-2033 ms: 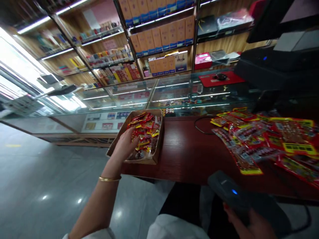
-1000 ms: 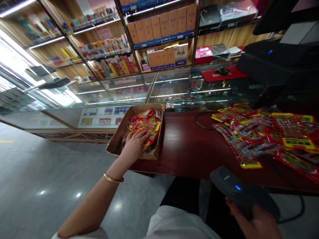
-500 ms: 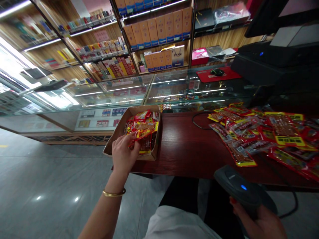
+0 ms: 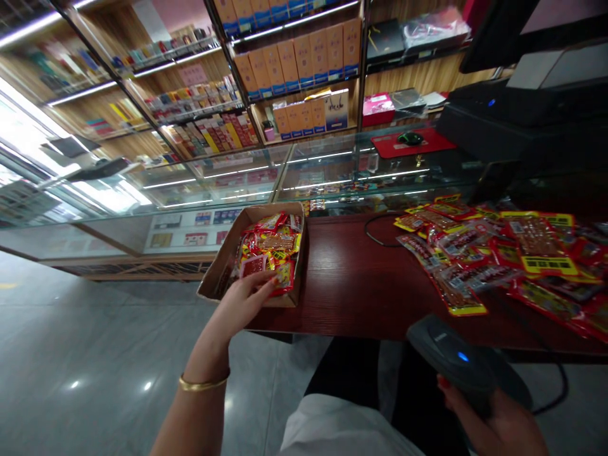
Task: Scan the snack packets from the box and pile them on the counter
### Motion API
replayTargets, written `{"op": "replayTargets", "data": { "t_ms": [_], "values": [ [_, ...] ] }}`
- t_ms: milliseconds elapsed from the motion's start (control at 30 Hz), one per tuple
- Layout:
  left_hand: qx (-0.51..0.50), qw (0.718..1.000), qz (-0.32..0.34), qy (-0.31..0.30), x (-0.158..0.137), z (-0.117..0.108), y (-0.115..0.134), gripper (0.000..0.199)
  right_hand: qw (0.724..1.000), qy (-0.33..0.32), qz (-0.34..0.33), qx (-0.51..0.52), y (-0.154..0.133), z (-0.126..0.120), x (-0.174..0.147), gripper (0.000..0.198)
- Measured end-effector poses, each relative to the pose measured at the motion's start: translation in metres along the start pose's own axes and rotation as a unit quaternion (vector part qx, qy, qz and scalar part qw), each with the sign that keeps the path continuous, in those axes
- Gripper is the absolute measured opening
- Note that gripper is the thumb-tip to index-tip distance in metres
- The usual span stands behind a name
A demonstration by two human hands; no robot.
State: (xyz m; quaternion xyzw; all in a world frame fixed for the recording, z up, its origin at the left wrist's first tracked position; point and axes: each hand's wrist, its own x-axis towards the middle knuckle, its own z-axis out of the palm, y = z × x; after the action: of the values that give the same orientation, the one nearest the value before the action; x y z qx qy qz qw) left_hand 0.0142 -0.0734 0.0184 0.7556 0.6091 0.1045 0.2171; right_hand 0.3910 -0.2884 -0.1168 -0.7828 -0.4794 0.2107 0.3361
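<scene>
My left hand [image 4: 243, 303], a gold bangle on its wrist, reaches over the near side of an open cardboard box [image 4: 218, 266]. Its fingers stretch out, the fingertips touching a red-edged snack packet [image 4: 285, 277] that lies on top of the others. Several red and yellow packets [image 4: 278, 242] fill the box. In my right hand [image 4: 506, 421] is a dark handheld barcode scanner [image 4: 449, 354] with a lit blue light, its fingers wrapped round the handle. The scanner is held in front of the table's near edge.
More snack packets [image 4: 470, 250] are heaped on the right of the dark red wooden table [image 4: 346, 285]. A black cable [image 4: 368, 231] curves behind. Beyond stand a glass display counter [image 4: 327, 168], a mouse [image 4: 410, 138] on a red mat [image 4: 437, 140], and shelves of boxes [image 4: 304, 60].
The packet pinched and raised in my left hand is no longer lifted; the hand has lowered and its fingers have straightened over packets in the box. My right hand keeps the scanner nearly still.
</scene>
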Motion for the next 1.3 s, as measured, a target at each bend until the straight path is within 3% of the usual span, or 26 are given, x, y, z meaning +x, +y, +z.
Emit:
{"op": "replayTargets", "data": {
  "t_ms": [100,167,267,367,467,533,633,700,733,833,867,933,1000,1067,1133,1200,1300],
  "values": [
    [0.107,0.989,-0.074,0.069,0.012,0.009,0.006,0.052,1.000,-0.006,0.007,-0.008,0.001,0.001,0.001,0.040],
    [0.146,0.985,-0.057,0.065,0.019,0.017,0.005,0.051,1.000,-0.009,0.003,-0.005,0.003,0.002,0.000,0.039],
    [0.099,0.992,-0.023,0.078,0.025,0.021,0.000,0.054,1.000,-0.005,-0.006,0.000,0.009,0.004,-0.002,0.039],
    [-0.036,0.982,-0.045,0.180,0.021,0.014,0.003,0.059,1.000,0.006,0.000,-0.008,0.013,0.006,-0.005,0.038],
    [-0.270,0.925,-0.044,0.265,0.015,0.017,0.025,0.041,1.000,0.010,-0.001,-0.004,0.010,0.006,-0.007,0.038],
    [-0.434,0.866,-0.021,0.246,0.016,0.036,0.050,0.035,1.000,0.016,-0.010,0.004,0.002,0.005,-0.006,0.039],
    [-0.568,0.815,-0.005,0.116,0.029,0.087,0.089,0.029,0.999,0.031,-0.038,0.015,-0.011,0.003,-0.005,0.037],
    [-0.560,0.828,-0.005,0.038,0.041,0.123,0.108,0.019,0.997,0.030,-0.068,0.029,-0.017,0.002,-0.006,0.035],
    [-0.522,0.853,0.003,0.028,0.046,0.138,0.113,0.014,0.996,0.028,-0.082,0.036,-0.019,0.002,-0.006,0.034],
    [-0.277,0.955,0.084,0.063,0.054,0.157,0.118,0.011,0.993,0.034,-0.101,0.056,-0.022,0.000,-0.009,0.031],
    [-0.180,0.975,0.120,0.057,0.053,0.155,0.116,0.014,0.992,0.041,-0.100,0.058,-0.022,-0.001,-0.009,0.030],
    [-0.034,0.985,0.170,-0.002,0.052,0.146,0.109,0.016,0.993,0.052,-0.092,0.055,-0.021,-0.002,-0.010,0.029],
    [0.013,0.980,0.190,-0.066,0.051,0.135,0.101,0.014,0.994,0.053,-0.087,0.049,-0.019,-0.003,-0.010,0.028],
    [-0.030,0.980,0.180,-0.075,0.054,0.130,0.093,0.011,0.994,0.048,-0.088,0.047,-0.017,-0.004,-0.009,0.028],
    [-0.157,0.977,0.139,-0.041,0.060,0.135,0.088,0.012,0.994,0.044,-0.088,0.051,-0.019,-0.005,-0.007,0.029],
    [-0.342,0.937,0.071,-0.016,0.067,0.148,0.086,0.021,0.994,0.034,-0.085,0.060,-0.024,-0.003,-0.006,0.031],
    [-0.587,0.808,0.011,-0.044,0.075,0.171,0.088,0.050,0.994,0.037,-0.064,0.078,-0.038,0.001,-0.007,0.034]
  ]
}}
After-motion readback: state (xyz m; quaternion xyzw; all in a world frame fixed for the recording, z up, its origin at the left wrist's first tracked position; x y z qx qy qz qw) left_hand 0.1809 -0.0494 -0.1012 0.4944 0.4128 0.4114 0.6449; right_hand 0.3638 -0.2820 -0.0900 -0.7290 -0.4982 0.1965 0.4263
